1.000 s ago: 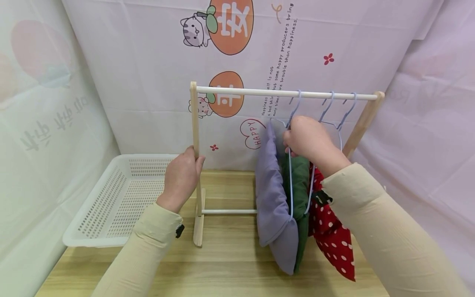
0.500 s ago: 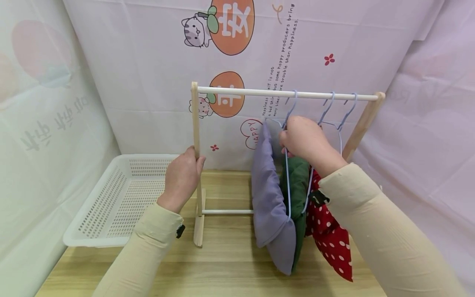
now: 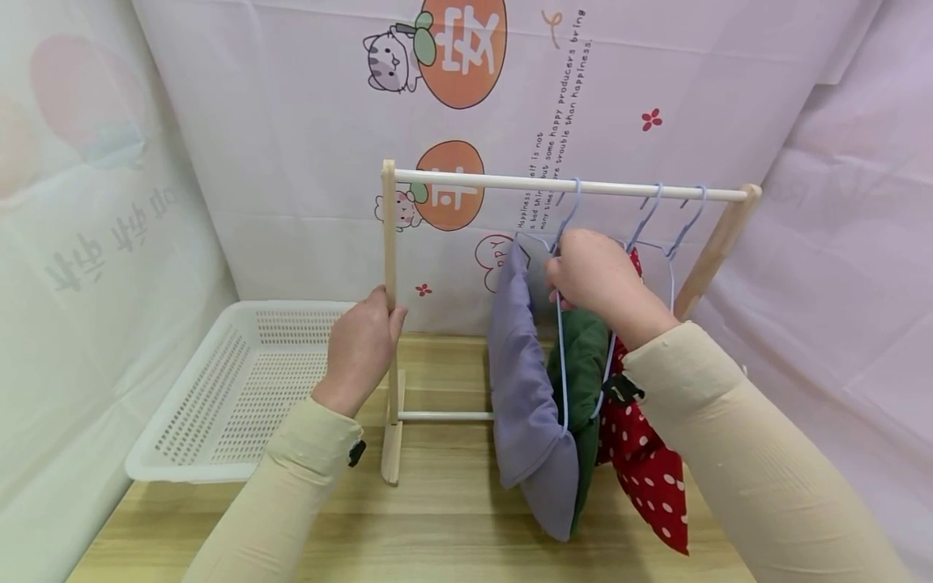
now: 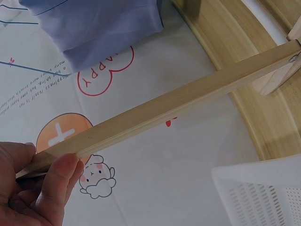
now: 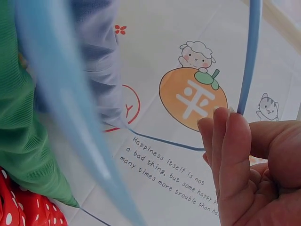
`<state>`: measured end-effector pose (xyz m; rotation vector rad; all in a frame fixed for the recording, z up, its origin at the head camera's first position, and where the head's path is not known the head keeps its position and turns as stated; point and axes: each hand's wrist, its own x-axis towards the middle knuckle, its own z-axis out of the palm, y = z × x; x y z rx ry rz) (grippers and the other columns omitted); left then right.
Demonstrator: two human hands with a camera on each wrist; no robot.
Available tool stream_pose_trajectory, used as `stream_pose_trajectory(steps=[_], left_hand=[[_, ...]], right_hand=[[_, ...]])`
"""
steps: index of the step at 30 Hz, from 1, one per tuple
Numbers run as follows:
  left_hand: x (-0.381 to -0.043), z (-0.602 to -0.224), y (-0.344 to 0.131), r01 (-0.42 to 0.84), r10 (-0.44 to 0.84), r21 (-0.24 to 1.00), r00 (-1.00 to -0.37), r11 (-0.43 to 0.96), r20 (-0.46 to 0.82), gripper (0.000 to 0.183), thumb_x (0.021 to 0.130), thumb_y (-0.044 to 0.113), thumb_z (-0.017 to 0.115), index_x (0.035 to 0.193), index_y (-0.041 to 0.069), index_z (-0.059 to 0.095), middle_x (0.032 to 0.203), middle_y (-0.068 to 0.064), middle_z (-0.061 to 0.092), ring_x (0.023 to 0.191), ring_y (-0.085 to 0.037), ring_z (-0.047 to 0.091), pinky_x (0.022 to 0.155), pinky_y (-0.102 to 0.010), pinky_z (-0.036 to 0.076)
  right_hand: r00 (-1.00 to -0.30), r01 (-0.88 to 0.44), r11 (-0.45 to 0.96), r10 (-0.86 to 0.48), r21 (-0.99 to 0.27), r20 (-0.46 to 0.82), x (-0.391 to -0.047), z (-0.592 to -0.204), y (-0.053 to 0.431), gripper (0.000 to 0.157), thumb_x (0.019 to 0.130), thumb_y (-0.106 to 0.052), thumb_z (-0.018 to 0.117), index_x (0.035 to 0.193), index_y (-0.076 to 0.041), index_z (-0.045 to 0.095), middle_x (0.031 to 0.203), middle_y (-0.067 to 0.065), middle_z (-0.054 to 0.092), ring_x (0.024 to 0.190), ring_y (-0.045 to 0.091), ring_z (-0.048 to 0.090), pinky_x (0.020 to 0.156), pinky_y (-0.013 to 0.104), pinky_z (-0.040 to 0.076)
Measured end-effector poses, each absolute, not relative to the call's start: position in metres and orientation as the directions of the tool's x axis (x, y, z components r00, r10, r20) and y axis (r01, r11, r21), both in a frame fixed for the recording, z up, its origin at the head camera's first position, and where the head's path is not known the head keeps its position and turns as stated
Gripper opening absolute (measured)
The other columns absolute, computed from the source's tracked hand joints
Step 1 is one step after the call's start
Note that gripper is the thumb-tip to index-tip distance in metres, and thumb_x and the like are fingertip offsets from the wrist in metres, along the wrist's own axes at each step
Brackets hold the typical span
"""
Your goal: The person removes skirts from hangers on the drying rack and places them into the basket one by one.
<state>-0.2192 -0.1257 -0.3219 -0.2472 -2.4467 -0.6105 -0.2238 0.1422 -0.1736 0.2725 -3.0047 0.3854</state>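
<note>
Partly hidden green cloth, right grip pinching blue hanger — left grip clasping wooden post

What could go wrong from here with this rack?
The lavender cloth might slip off its hanger if the right hand tugs sharply. It overlaps the green cloth in the head view, so the two might drag on each other. If the left hand loosens its grip on the wooden post, the rack might shift.
</note>
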Motion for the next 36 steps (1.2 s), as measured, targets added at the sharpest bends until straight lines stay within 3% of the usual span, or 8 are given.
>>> stream_pose_trajectory(steps=[12,25,31,36], left_hand=[[-0.219,-0.321,-0.125,0.325,0.035,0.371,-0.791,0.87,0.611,0.037,0.099,0.027,0.056,0.113,-0.007,0.058,0.081,-0.015,0.068,0.06,-0.024,0.063,0.05,-0.039,0.051],[-0.218,-0.321,-0.124,0.308,0.026,0.377,-0.804,0.874,0.595,0.038,0.099,0.027,0.056,0.114,-0.008,0.058,0.081,-0.015,0.067,0.059,-0.023,0.061,0.049,-0.037,0.05],[-0.218,-0.321,-0.124,0.309,0.03,0.374,-0.805,0.874,0.592,0.04,0.099,0.028,0.055,0.116,-0.008,0.057,0.082,-0.016,0.067,0.06,-0.023,0.063,0.05,-0.038,0.051],[-0.218,-0.321,-0.125,0.313,0.033,0.37,-0.8,0.875,0.599,0.039,0.099,0.027,0.055,0.115,-0.009,0.057,0.082,-0.016,0.067,0.06,-0.024,0.063,0.05,-0.038,0.052]], right_hand=[[-0.976,-0.205,0.951,-0.179,-0.23,0.127,-0.224,-0.174,0.136,0.023,0.097,-0.016,0.046,0.085,-0.003,0.061,0.068,0.005,0.068,0.052,0.015,0.062,0.072,0.038,0.046],[-0.976,-0.202,0.95,-0.175,-0.238,0.132,-0.223,-0.175,0.128,0.021,0.097,-0.018,0.049,0.096,-0.001,0.061,0.072,0.009,0.068,0.055,0.017,0.062,0.064,0.035,0.046],[-0.974,-0.207,0.952,-0.18,-0.224,0.134,-0.224,-0.174,0.125,0.021,0.097,-0.018,0.047,0.089,-0.003,0.06,0.069,0.007,0.068,0.054,0.017,0.062,0.066,0.035,0.045],[-0.971,-0.221,0.95,-0.194,-0.219,0.141,-0.224,-0.175,0.122,0.021,0.096,-0.016,0.047,0.093,-0.001,0.061,0.067,0.005,0.067,0.052,0.016,0.062,0.066,0.035,0.046]])
